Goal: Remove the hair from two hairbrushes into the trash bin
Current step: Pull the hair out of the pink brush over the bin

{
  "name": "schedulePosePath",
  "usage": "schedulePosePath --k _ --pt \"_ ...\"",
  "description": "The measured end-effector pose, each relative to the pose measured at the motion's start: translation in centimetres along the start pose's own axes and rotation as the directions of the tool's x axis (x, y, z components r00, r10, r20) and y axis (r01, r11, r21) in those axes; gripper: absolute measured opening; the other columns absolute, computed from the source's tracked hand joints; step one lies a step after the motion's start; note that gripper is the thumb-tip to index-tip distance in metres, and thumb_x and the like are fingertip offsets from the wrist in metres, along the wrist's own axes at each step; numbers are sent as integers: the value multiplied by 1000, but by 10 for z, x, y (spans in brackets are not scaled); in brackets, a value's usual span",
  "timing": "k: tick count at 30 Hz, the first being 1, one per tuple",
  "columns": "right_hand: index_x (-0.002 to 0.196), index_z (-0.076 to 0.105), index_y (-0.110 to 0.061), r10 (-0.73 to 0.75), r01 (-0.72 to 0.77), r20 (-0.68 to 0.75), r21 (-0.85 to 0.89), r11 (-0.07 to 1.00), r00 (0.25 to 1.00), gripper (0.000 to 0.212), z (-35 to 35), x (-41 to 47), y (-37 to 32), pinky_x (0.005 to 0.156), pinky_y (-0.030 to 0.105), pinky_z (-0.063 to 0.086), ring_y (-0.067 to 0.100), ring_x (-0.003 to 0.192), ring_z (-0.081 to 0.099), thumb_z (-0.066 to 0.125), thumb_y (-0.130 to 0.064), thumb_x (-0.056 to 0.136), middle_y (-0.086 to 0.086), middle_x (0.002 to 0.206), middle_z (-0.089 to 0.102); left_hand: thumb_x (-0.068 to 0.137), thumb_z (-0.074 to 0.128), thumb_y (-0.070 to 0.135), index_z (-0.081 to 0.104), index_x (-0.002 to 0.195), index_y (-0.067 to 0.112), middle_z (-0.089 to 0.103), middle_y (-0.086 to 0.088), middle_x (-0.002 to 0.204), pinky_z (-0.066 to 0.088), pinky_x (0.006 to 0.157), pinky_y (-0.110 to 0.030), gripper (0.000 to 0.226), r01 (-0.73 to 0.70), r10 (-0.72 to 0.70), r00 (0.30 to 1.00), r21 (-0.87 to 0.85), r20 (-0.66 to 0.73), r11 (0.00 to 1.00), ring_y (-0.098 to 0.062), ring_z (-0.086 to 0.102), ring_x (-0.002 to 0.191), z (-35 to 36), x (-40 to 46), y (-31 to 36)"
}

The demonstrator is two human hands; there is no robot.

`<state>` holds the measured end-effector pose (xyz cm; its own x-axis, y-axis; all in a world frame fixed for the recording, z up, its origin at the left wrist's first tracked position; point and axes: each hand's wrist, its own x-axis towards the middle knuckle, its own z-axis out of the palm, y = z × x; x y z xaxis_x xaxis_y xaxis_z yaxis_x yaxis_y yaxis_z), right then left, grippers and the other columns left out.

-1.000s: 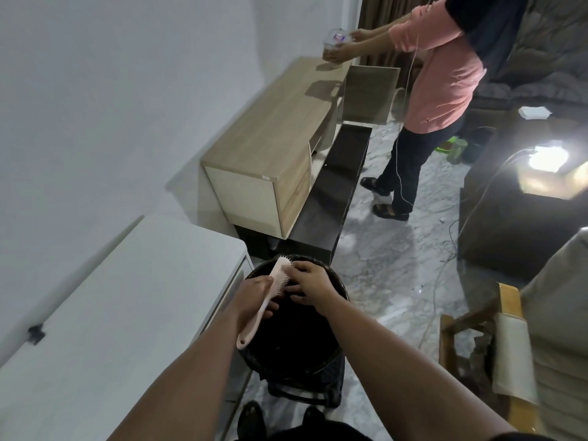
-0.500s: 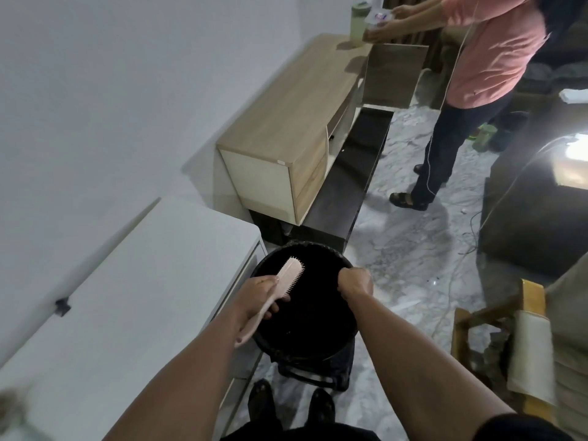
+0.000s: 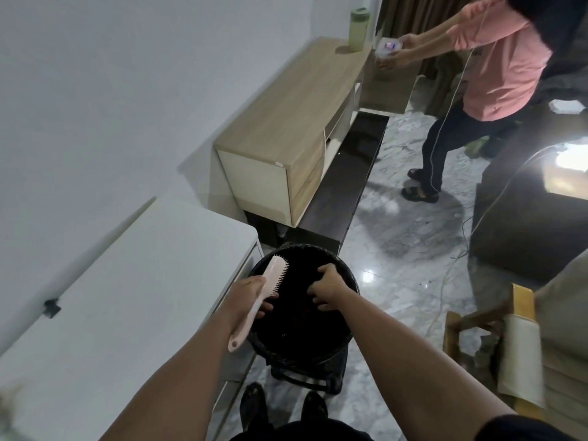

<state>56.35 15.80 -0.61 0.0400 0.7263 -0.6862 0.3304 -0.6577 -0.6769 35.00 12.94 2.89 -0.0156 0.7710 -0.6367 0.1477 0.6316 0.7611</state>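
- My left hand (image 3: pixel 251 291) is closed round the middle of the pink brush (image 3: pixel 261 300), bristles facing right over the left rim of the bin (image 3: pixel 345 275).
- A second ago my right hand (image 3: pixel 327 291) was at the bristles; half a second ago it had pulled away to the right as a fist; now it hangs over the bin's dark mouth, fingers curled and spread downward.
- I can't tell whether any hair is in those fingers; it's too dark against the liner.
- I judge this a drop of a plucked tuft, so this brush is part cleaned.
- No second brush is in view.
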Motion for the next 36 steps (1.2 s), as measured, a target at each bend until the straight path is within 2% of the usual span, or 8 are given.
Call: schedulePosePath --k 4,8,13,22,26,30,33,36 --pt "129 60 -29 -145 142 0 202 969 989 38 22 -5 -17 60 31 58 15 77 66 74 -24 95 4 98 68 108 42 29 67 123 5 79 -19 99 46 52 -26 37 50 -53 994 39 96 998 -17 61 58 7 -2 3" --pt "96 83 -16 -235 273 -158 296 915 959 11 31 -1 -15 61 29 57 14 69 66 82 -22 88 4 81 75 110 40 29 69 115 0 73 -17 88 37 46 -23 41 87 -86 974 1 210 996 -13 52 53 16 -13 11" --pt "70 80 -12 -62 127 -211 311 942 975 27 25 9 -11 75 48 66 27 68 73 79 -31 89 5 64 71 109 40 31 65 119 -2 70 -15 80 32 43 -22 43 90 -109 963 86 246 992 -12 47 51 12 -14 11" --pt "74 67 -15 72 -64 -330 36 997 941 28 -20 8 14 70 35 61 19 67 69 60 -25 100 6 76 74 108 44 25 68 109 -4 73 -17 78 38 40 -22 38 46 -47 993 12 111 999 -15 53 47 -12 -10 10" --pt "79 71 3 65 -30 -274 130 991 959 25 -15 7 9 43 22 49 12 44 64 65 -9 100 11 63 70 110 47 26 65 132 6 76 -15 79 45 44 -23 34 -9 2 997 98 73 995 -16 59 51 -17 -4 8" --pt "134 56 -16 -61 72 -49 297 952 997 39 3 -9 -11 66 32 58 18 82 68 69 -12 98 8 107 70 110 48 27 62 139 22 77 -12 83 49 49 -23 33 -45 29 994 158 101 986 -14 63 56 -11 -3 6" --pt "121 72 -15 -103 74 69 334 940 992 27 14 -15 -21 72 32 59 15 82 71 72 -28 98 4 100 73 110 48 26 64 134 20 76 -14 85 46 49 -23 30 -22 -1 983 120 185 993 -14 61 57 -5 -8 6" --pt "100 77 0 -56 76 -61 388 918 997 29 17 -8 -20 60 26 58 9 55 57 76 -28 94 7 75 62 109 46 30 66 124 8 72 -16 84 39 44 -21 33 29 -48 978 98 204 995 -13 55 53 -2 -11 9"
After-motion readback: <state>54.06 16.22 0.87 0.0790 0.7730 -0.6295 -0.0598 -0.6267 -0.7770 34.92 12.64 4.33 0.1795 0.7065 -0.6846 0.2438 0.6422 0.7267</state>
